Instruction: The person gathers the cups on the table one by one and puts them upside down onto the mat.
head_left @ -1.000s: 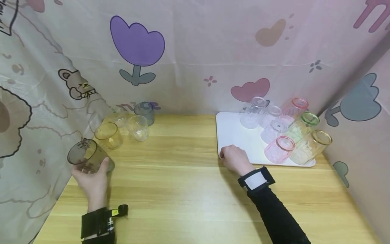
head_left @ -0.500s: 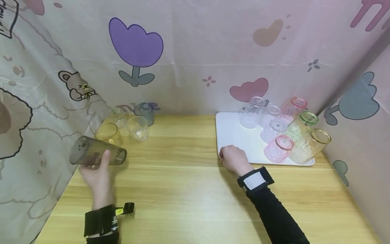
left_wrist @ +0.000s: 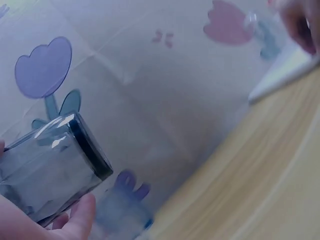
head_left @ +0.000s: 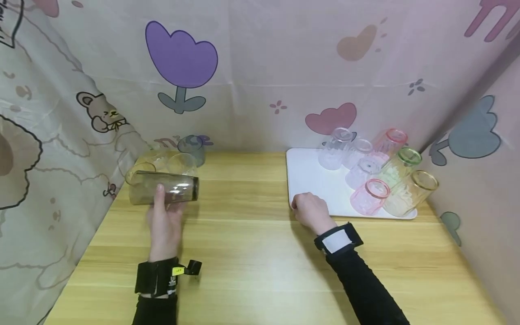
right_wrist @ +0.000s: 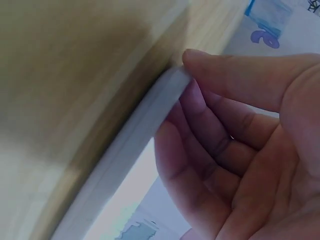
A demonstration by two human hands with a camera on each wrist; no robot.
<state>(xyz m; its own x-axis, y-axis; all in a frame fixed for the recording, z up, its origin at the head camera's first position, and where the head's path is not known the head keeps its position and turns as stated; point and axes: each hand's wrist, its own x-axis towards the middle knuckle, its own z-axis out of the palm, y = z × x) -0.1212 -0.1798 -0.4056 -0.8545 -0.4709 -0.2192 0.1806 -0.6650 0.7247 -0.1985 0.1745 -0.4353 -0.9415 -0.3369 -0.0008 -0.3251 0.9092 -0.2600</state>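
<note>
My left hand [head_left: 163, 208] grips a smoky grey glass [head_left: 164, 187] and holds it on its side above the table's left part, mouth pointing right. In the left wrist view the glass [left_wrist: 45, 170] fills the lower left, with my thumb [left_wrist: 80, 217] under it. My right hand [head_left: 305, 206] pinches the near left corner of a white tray [head_left: 308, 174]. The right wrist view shows the thumb [right_wrist: 235, 70] on the tray's edge [right_wrist: 135, 150] and the fingers [right_wrist: 200, 135] curled beside it.
Behind the held glass stand a yellow glass [head_left: 136, 171], a clear glass [head_left: 183, 161] and a grey-blue glass [head_left: 192, 146]. Several clear, pink, green and yellow cups [head_left: 371, 196] lie or stand on the tray's right half. Patterned cloth walls close in the wooden table [head_left: 252, 253].
My left hand has carried the grey glass up and to the right, turning it from tilted to lying sideways. My right hand has stayed on the tray's corner.
</note>
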